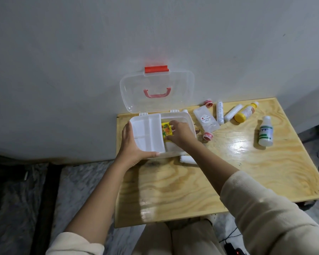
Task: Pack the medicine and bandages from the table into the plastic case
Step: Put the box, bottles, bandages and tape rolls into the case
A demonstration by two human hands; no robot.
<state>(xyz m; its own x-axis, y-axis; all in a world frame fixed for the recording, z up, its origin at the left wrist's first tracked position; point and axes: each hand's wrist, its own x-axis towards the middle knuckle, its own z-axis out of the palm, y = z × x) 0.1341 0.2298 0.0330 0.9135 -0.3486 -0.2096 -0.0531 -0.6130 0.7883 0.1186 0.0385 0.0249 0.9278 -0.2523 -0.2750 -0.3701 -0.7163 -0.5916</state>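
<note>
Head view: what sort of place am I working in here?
Likely a home room, not a clinic: a low plywood table against a bare grey wall, with the person seated at it and cables on the floor.
</note>
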